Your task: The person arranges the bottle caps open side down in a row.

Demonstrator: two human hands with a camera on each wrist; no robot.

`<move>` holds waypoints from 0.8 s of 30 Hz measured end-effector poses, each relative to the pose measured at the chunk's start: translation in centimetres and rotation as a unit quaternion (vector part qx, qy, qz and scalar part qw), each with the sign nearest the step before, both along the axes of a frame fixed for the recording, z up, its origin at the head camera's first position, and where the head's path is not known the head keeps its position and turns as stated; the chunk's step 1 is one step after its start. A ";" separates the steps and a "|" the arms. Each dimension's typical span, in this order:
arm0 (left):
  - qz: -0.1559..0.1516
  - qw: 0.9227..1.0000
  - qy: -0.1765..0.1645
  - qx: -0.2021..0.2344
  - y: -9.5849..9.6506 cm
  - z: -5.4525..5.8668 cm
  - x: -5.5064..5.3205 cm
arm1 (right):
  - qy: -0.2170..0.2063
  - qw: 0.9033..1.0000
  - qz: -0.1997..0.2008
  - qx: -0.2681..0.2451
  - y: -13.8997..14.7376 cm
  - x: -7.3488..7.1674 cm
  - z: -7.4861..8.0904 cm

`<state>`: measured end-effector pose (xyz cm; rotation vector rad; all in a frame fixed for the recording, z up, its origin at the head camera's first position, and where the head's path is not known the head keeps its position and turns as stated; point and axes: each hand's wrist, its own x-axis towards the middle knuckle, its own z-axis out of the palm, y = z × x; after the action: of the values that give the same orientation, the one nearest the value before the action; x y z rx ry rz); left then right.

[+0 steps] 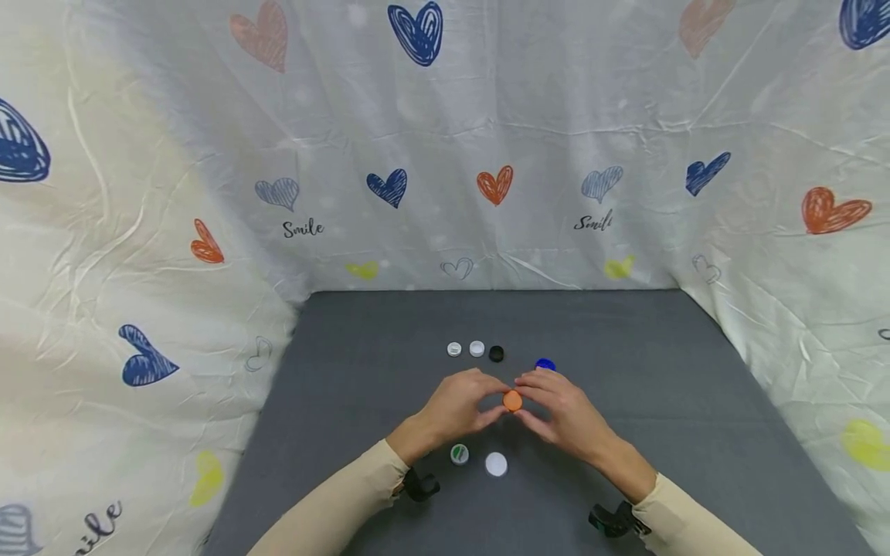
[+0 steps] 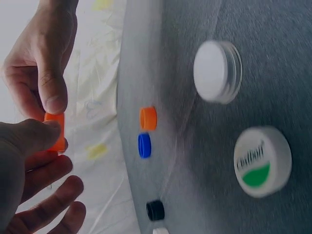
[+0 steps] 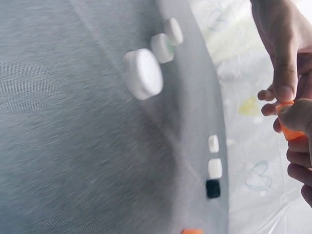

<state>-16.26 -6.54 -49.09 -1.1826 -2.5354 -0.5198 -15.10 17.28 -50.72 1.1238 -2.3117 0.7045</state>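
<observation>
Above the table, both hands pinch an orange bottle cap from opposite sides. My left hand has its thumb on the cap's side, with the other fingers spread in the left wrist view. From the other side, my right hand holds the cap between thumb and fingers. Just beyond the right hand lies a blue cap, partly covered by it. A second orange cap sits beside the blue one in the left wrist view; the right hand hides it in the head view.
Two small white caps and a black cap form a row farther back on the grey table. Closer to me are a white cap with green print and a larger white cap. A heart-printed curtain surrounds the table.
</observation>
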 end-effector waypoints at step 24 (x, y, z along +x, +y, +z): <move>-0.056 0.980 -0.016 -0.192 5.0 -3.0 2.6 | -0.098 0.993 -0.049 0.044 2.9 5.4 -5.2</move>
<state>-13.64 -1.54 -52.14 -1.4626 -2.6849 -0.0695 -9.67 20.16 -55.89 1.0096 -2.5665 0.7107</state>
